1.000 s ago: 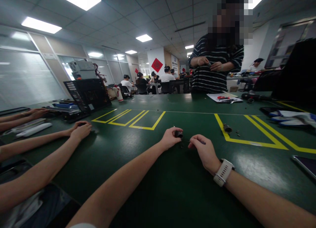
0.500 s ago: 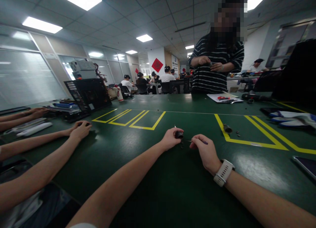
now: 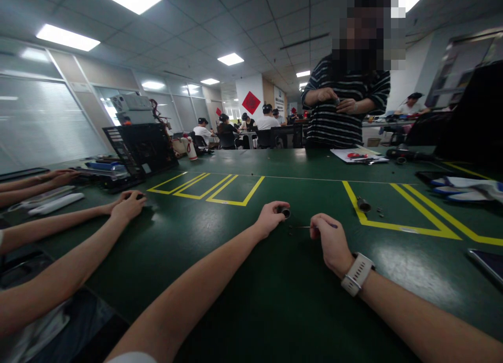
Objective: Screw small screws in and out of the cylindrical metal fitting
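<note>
Green counter [image 3: 251, 305] spans the foreground. The left grip [image 3: 271, 220] holds a dark cylinder [image 3: 286, 213]; right of that cylinder, the right grip [image 3: 329, 238] pinches a thin tool [image 3: 302, 227].

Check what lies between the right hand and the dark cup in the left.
In the head view: the shaft of the thin tool held by the right hand, with small dark bits near its tip and the cup.
</note>
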Tool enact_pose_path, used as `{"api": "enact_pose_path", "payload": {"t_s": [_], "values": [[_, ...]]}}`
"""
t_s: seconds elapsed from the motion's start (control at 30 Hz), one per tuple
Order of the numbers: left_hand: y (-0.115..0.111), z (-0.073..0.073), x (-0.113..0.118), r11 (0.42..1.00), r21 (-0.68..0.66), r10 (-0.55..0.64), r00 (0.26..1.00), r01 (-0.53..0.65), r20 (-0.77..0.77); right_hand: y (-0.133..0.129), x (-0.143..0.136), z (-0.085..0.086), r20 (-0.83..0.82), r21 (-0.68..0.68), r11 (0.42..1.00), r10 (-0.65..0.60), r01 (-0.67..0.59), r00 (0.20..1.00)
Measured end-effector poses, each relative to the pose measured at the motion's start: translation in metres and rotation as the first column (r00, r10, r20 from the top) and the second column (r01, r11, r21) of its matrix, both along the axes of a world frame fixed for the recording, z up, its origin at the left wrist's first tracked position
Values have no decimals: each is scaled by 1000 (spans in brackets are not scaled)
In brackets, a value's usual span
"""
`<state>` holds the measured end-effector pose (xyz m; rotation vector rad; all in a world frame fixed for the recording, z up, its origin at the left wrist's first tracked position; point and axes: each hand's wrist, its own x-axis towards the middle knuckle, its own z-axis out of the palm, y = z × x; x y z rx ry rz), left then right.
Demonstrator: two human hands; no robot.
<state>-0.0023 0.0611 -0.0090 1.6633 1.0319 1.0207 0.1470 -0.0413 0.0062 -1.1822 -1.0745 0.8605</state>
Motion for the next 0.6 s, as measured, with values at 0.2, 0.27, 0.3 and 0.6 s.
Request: {"api": "enact_pose_path", "payload": {"t_s": [0.2, 0.27, 0.3, 0.6], "values": [[0, 2, 0, 1000, -18, 9, 1000, -8, 15, 2, 0, -2, -5, -17, 1000, 8, -8, 1000], [0, 2, 0, 1000, -23, 12, 1000, -12, 18, 3, 1, -4, 0, -23, 1000, 16, -16, 1000], [0, 2, 0, 1000, -25, 14, 1000, -14, 19, 3, 2, -5, 3, -26, 999, 21, -21, 1000], [-5, 6, 1, 999, -47, 5, 1000, -4, 29, 3, 2, -4, 58, -46, 998, 42, -39, 997]]}}
